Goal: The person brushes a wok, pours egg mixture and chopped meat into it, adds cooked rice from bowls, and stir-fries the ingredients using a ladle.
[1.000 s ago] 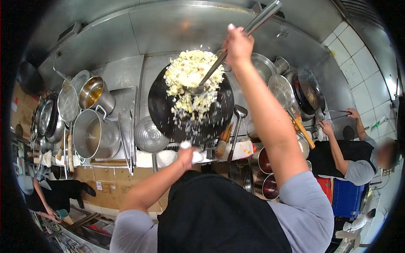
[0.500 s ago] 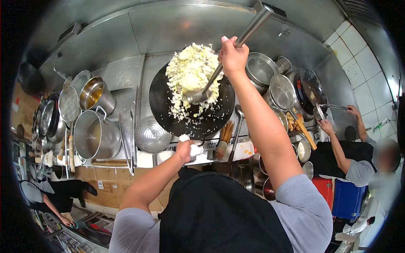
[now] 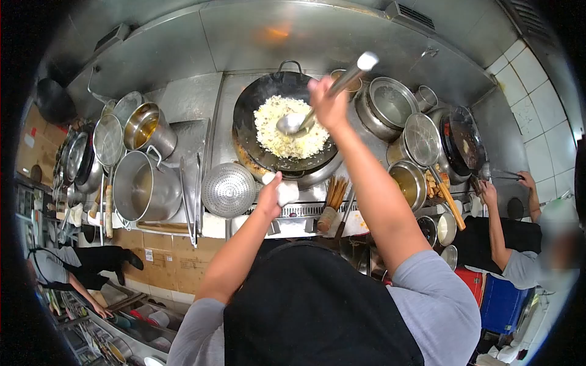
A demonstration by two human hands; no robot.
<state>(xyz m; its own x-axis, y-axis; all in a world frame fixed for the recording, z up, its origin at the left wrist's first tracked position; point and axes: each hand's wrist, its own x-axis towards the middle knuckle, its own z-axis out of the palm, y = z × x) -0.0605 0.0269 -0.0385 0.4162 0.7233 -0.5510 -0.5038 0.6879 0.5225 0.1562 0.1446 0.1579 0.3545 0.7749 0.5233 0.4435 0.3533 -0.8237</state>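
My right hand (image 3: 329, 105), a little blurred, is closed around the metal handle of a ladle (image 3: 292, 124). The ladle's bowl rests on fried rice (image 3: 290, 146), pale yellow and white, gathered in the middle of a black wok (image 3: 251, 100). Closed on a folded white cloth (image 3: 287, 193), my left hand (image 3: 269, 196) is at the wok's near rim. The cloth hides whatever part of the wok it may cover. A loop handle stands at the wok's far side.
Left of the wok are a perforated strainer (image 3: 229, 190), a large pot (image 3: 146, 186) and a pot of oil (image 3: 149, 127). A bamboo brush (image 3: 332, 204) lies in front. Mesh skimmers and pots stand to the right. A co-worker's hands (image 3: 488, 192) work at another wok; another person is at lower left.
The wok has dropped from a raised tilt to lying flatter on the stove. The heaped rice has settled into it. My right hand and ladle have come lower.
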